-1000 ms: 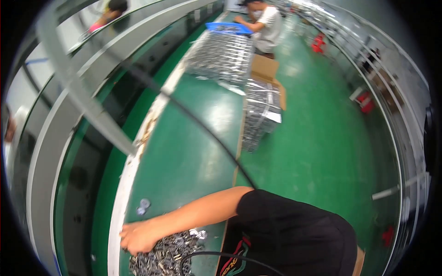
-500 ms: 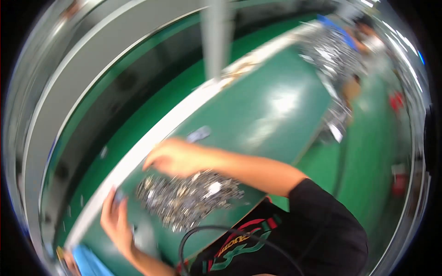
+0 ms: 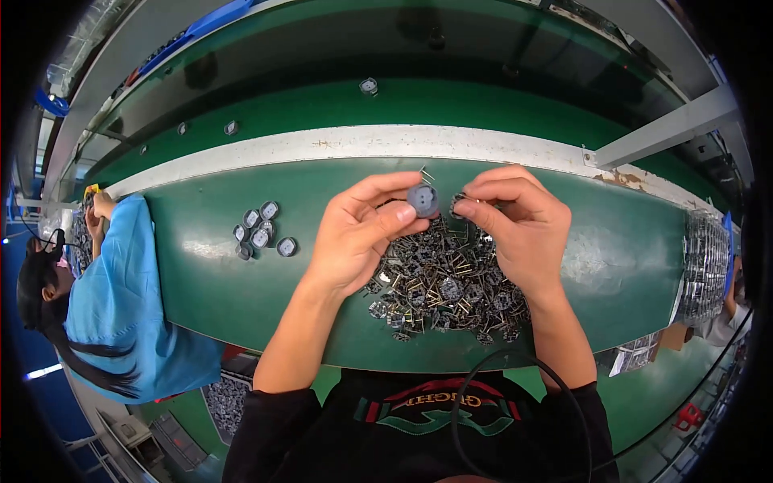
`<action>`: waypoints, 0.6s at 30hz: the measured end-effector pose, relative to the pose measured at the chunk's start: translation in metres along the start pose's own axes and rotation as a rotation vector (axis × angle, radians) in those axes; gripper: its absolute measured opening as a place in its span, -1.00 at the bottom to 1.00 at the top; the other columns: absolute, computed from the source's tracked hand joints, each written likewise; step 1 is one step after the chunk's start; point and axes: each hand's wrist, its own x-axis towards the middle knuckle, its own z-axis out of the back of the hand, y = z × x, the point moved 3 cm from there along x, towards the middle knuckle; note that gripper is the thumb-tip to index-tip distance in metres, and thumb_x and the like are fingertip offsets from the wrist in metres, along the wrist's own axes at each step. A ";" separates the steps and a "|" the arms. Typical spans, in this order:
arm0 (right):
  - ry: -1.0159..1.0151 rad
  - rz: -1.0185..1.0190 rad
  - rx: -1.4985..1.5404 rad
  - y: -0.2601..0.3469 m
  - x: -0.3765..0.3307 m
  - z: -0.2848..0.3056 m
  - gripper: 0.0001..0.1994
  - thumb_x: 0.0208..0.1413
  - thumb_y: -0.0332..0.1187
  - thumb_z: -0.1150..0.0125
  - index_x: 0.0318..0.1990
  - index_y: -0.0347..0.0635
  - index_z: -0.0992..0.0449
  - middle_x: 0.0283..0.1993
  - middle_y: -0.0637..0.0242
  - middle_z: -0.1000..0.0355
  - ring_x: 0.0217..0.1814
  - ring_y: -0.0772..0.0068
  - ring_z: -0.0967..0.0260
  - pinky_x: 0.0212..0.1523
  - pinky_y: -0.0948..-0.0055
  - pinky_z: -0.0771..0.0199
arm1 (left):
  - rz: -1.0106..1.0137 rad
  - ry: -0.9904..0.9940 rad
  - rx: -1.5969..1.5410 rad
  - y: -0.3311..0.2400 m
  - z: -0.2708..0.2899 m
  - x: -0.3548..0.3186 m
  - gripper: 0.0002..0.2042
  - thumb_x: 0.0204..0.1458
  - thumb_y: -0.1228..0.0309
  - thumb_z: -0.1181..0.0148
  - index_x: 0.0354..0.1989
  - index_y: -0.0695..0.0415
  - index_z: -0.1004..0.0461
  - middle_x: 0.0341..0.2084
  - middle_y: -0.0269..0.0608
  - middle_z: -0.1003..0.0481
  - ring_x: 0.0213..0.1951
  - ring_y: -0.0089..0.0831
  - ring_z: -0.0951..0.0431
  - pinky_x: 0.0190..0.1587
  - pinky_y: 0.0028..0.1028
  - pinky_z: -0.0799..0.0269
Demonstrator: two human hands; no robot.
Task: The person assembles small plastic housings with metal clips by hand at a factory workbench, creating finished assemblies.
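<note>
In front of me, above the bench, my left hand [image 3: 346,233] grips a round grey plastic housing [image 3: 422,200] between thumb and fingers. Thin metal pins [image 3: 427,174] show by its upper edge. A short gap away, my right hand [image 3: 531,229] pinches a small dark round piece [image 3: 457,204], partly hidden by the fingertips. Below both hands spreads a heap of small dark round parts with metal pins [image 3: 451,282]. Several grey round housings [image 3: 261,237] lie grouped left of my left forearm.
A white ledge [image 3: 354,142] separates the green bench [image 3: 209,294] from a green belt [image 3: 298,114] carrying a few housings. On the left sits a co-worker in blue [image 3: 113,298]. Stacked clear trays [image 3: 702,270] stand at the right end. A black cable [image 3: 459,402] loops before my chest.
The view has swung round and sharpened from blur. My hands, farther apart before, now face each other closely above the heap. The right hand shows a small piece in its fingertips.
</note>
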 end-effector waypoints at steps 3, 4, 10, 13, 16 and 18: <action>0.009 0.054 -0.109 0.004 -0.002 -0.005 -0.81 -0.04 -0.65 -0.39 -0.23 -0.33 -0.64 -0.22 0.28 -0.50 -0.26 0.51 -0.48 -0.27 0.57 -0.50 | 0.013 -0.018 -0.032 0.005 -0.005 0.000 -0.71 0.21 0.59 -0.11 0.11 0.34 -0.41 -0.07 -0.02 -0.55 -0.11 -0.34 -0.61 0.01 -0.39 -0.59; 0.025 0.075 -0.164 0.006 -0.003 -0.006 -0.81 -0.04 -0.65 -0.39 -0.22 -0.32 -0.64 -0.23 0.27 -0.50 -0.28 0.51 -0.48 -0.30 0.57 -0.49 | 0.035 0.045 -0.105 0.006 -0.004 0.000 -0.70 0.21 0.59 -0.12 0.11 0.34 -0.41 -0.08 -0.03 -0.55 -0.11 -0.35 -0.61 -0.02 -0.42 -0.59; 0.214 0.386 -0.411 0.023 0.009 -0.009 -0.80 -0.11 -0.67 -0.37 -0.27 -0.29 -0.62 -0.29 0.26 -0.46 -0.36 0.40 -0.45 -0.41 0.47 -0.45 | 0.156 0.094 -0.185 0.006 0.001 -0.003 -0.67 0.20 0.59 -0.12 0.14 0.34 -0.43 -0.10 -0.02 -0.56 -0.16 -0.35 -0.62 -0.13 -0.49 -0.59; 0.299 0.380 -0.433 0.029 0.013 -0.016 -0.79 -0.14 -0.66 -0.37 -0.29 -0.31 -0.59 -0.32 0.26 -0.43 -0.37 0.34 -0.45 -0.41 0.44 -0.45 | 0.128 0.159 -0.181 0.005 0.006 -0.005 -0.67 0.20 0.60 -0.12 0.15 0.35 -0.43 -0.11 0.00 -0.57 -0.18 -0.34 -0.63 -0.13 -0.47 -0.60; 0.286 0.367 -0.464 0.030 0.011 -0.017 -0.79 -0.17 -0.66 -0.38 -0.30 -0.32 -0.58 -0.33 0.25 -0.43 -0.36 0.31 -0.45 -0.41 0.42 -0.45 | 0.132 0.173 -0.217 0.007 0.006 -0.005 -0.66 0.20 0.59 -0.13 0.15 0.36 -0.43 -0.11 0.01 -0.57 -0.18 -0.32 -0.64 -0.11 -0.45 -0.61; 0.270 0.373 -0.473 0.030 0.009 -0.019 -0.78 -0.18 -0.66 -0.37 -0.30 -0.31 -0.58 -0.33 0.25 -0.42 -0.36 0.30 -0.45 -0.41 0.42 -0.45 | 0.135 0.156 -0.218 0.006 0.005 -0.007 -0.66 0.20 0.59 -0.13 0.15 0.36 -0.43 -0.11 0.02 -0.57 -0.17 -0.31 -0.64 -0.10 -0.44 -0.61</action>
